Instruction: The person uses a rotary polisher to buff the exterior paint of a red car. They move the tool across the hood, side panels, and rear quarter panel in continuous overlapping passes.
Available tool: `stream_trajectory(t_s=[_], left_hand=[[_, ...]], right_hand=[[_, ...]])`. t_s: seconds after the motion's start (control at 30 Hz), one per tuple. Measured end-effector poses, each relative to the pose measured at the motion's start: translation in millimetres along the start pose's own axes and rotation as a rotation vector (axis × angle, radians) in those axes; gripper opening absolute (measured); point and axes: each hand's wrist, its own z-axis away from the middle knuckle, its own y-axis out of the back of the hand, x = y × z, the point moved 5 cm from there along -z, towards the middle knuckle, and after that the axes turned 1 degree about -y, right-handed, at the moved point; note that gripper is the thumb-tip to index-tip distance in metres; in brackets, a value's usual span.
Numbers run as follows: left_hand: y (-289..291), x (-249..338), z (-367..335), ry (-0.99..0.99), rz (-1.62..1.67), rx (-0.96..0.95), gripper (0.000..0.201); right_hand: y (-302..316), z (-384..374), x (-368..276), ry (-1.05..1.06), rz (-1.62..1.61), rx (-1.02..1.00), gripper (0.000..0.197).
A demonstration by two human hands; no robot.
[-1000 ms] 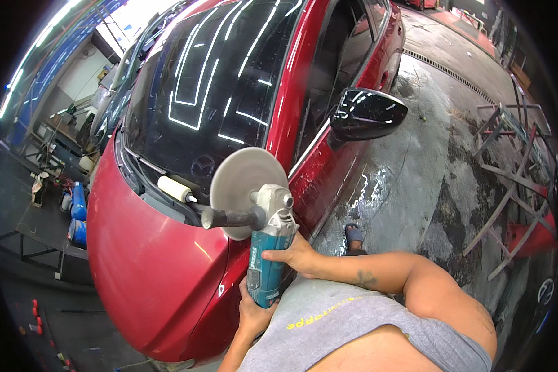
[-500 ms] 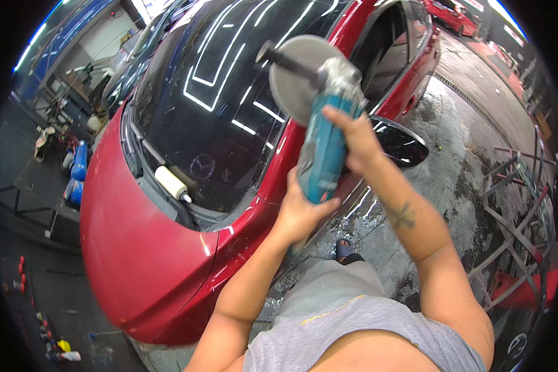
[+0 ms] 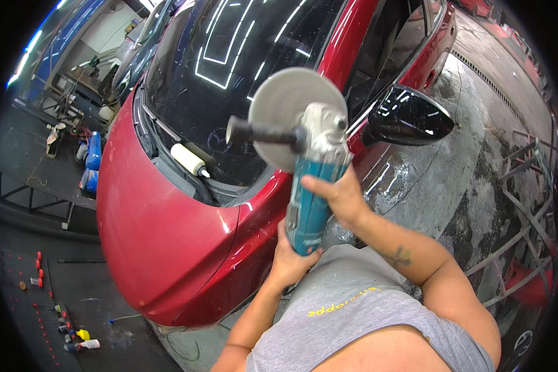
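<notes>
Both my hands hold up a teal rotary polisher (image 3: 316, 211) with a silver metal head. Its round whitish pad (image 3: 276, 102) faces away from me, over the windshield and pillar of a red car (image 3: 167, 248). Whether the pad touches the car I cannot tell. A black side handle (image 3: 260, 132) sticks out to the left, with no hand on it. My left hand (image 3: 290, 261) is closed round the rear end of the body. Higher up, behind the head, my right hand (image 3: 342, 195) wraps the body from the right, thumb across its top.
A cream bottle (image 3: 189, 160) lies at the windshield's base. The black side mirror (image 3: 409, 115) juts out right of the polisher. Metal frame stands (image 3: 521, 204) are at the far right. Blue tanks (image 3: 93, 152) stand at the left, and small bottles (image 3: 80, 338) lie lower left.
The polisher has come down and nearer to my body, with both hands still on it. My view has shifted, so the mirror shows more fully.
</notes>
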Motion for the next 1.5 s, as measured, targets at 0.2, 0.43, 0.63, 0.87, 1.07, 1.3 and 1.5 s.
stream_trajectory(t_s=[0.2, 0.43, 0.63, 0.87, 1.07, 1.3, 1.5], left_hand=[[53, -82, 117, 0.118, -0.142, 0.068, 0.1], [121, -104, 171, 0.136, -0.403, 0.128, 0.104], [125, -90, 157, 0.115, -0.455, 0.047, 0.103], [101, -88, 145, 0.148, -0.483, -0.044, 0.103], [119, -87, 167, 0.169, -0.53, -0.047, 0.105], [75, -50, 110, 0.17, -0.49, -0.127, 0.107], [9, 10, 39, 0.195, -0.523, -0.158, 0.112]], right_hand=[[-59, 90, 105, -0.124, 0.012, -0.037, 0.086], [-111, 136, 153, -0.387, -0.248, -0.362, 0.075], [-98, 143, 148, -0.423, -0.461, -0.292, 0.065], [-56, 141, 158, -0.544, -0.462, -0.27, 0.061], [-73, 152, 152, -0.685, -0.315, -0.366, 0.066], [-19, 126, 144, -0.598, -0.383, -0.187, 0.067], [59, 66, 100, -0.385, -0.4, -0.122, 0.066]])
